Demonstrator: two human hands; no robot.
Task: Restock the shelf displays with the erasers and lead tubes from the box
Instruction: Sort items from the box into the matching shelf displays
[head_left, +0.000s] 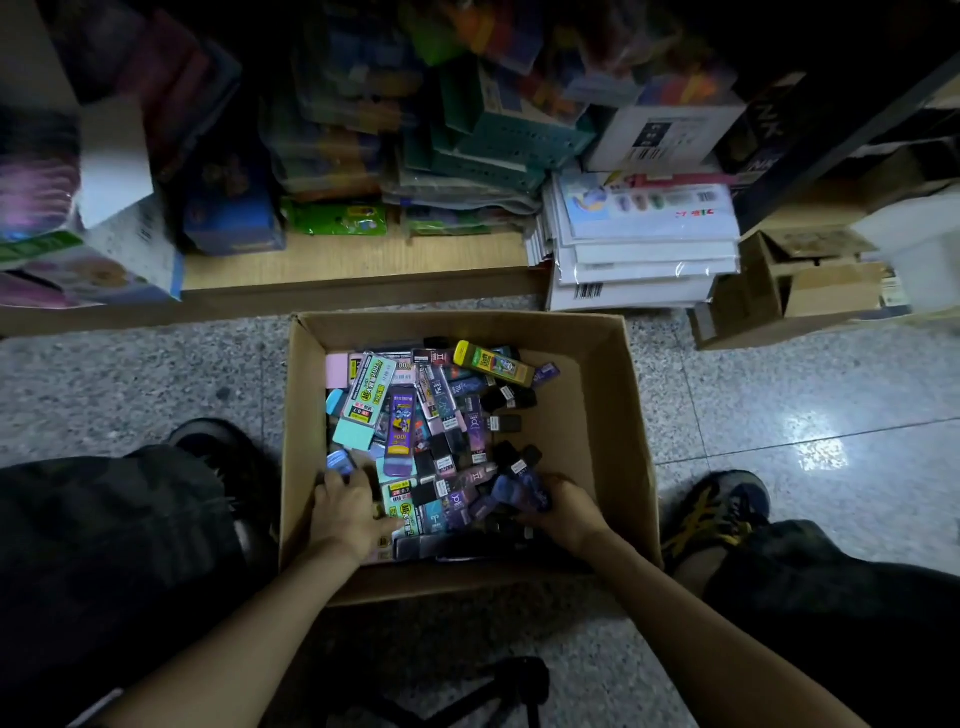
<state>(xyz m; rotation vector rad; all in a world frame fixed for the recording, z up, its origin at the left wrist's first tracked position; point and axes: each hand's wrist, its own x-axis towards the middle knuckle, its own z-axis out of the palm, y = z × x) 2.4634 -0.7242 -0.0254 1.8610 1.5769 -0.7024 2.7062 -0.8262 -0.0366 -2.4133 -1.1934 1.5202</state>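
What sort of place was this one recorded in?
Probably a stationery shop: a wooden shelf crammed with packaged goods, a stack of barcoded packs, and a cardboard box of erasers and lead tubes.

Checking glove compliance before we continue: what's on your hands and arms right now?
Both bare: the left hand and right hand show no gloves or watch, and both forearms are uncovered, with no sleeve clearly in view.

The speckled grey floor carries an open cardboard box just before the front edge of the low wooden shelf. Further right, a smaller cardboard box sits beside a stack of white plastic-wrapped packs. Two shoes flank the open box.
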